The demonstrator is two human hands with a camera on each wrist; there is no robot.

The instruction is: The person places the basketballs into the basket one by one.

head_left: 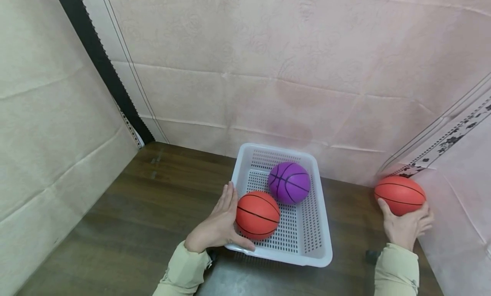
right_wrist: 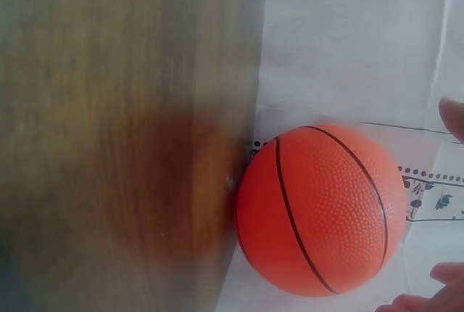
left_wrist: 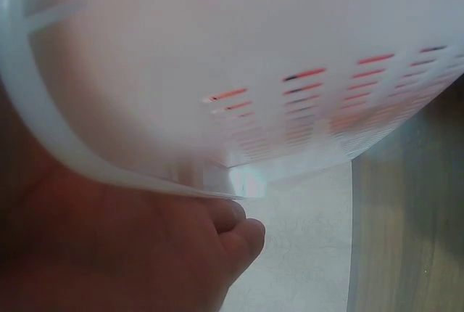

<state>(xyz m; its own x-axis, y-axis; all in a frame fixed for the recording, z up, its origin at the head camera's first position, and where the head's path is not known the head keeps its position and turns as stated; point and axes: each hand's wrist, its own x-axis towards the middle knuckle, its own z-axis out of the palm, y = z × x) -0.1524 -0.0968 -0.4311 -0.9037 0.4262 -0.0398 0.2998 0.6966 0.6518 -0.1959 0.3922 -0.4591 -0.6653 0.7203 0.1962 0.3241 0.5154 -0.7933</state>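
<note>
A white perforated basket holds a purple ball and an orange ball. At its near left corner rests my left hand, with the fingers straight along the left side and the thumb over the front rim. Another orange ball sits in the table's far right corner. My right hand is at this ball's near side, thumb and fingers spread; in the right wrist view a gap shows between fingertips and ball.
Under the basket is a brown wooden table with a grey patch at its near edge. Pale cloth walls enclose the back and both sides. A small dark object lies beside the right sleeve.
</note>
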